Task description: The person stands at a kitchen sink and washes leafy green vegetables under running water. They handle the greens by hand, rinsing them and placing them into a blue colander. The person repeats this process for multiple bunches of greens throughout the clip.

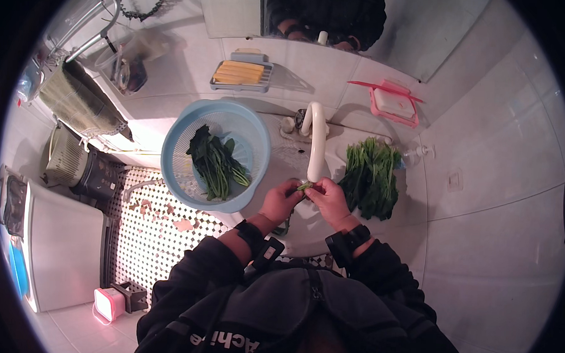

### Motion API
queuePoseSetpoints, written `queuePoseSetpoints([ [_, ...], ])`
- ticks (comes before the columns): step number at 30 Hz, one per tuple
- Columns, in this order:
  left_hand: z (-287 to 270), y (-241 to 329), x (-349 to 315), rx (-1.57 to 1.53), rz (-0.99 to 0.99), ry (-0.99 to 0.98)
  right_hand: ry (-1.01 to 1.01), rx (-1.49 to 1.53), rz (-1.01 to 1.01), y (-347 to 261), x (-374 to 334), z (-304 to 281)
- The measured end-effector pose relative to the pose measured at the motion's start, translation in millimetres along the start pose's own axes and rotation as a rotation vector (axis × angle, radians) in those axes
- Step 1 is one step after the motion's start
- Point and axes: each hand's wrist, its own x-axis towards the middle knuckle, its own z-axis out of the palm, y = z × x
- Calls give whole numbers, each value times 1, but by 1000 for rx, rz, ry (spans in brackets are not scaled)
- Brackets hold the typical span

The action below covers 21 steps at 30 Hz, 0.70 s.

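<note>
Under the mouth of the white faucet (pixel 317 140), my left hand (pixel 280 201) and my right hand (pixel 331 202) meet over the sink (pixel 311 233). Both are closed, fingertips pinching the pale green stem end of a leafy green (pixel 305 185). Dark leaves hang below my left hand, mostly hidden by it. To the left sits a blue colander (pixel 169 149) holding a small pile of leafy greens (pixel 216 165). A larger bunch of greens (pixel 371 179) lies right of the sink, stems toward the wall.
A soap rack (pixel 239 86) with yellow bars and a pink soap dish (pixel 394 109) hang on the tiled wall below a mirror (pixel 325 19). A small clear bottle (pixel 414 155) stands beside the bunch. Far left are a towel (pixel 86 101), a white cabinet (pixel 65 250) and a pink-rimmed bucket (pixel 109 304).
</note>
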Motion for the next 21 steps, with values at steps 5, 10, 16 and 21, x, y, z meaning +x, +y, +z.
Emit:
queuePoseSetpoints([
  [5, -7, -2, 1, 186, -58, 43, 64, -230, -66, 7, 2, 0],
  [10, -7, 7, -1, 440, 139, 97, 207, -829, -479, 6, 4, 4],
  [16, -10, 8, 0, 471, 200, 56, 222, -842, -628, 8, 13, 6],
  [21, -12, 6, -1, 286, -25, -5, 134, 114, 190, 8, 10, 4],
])
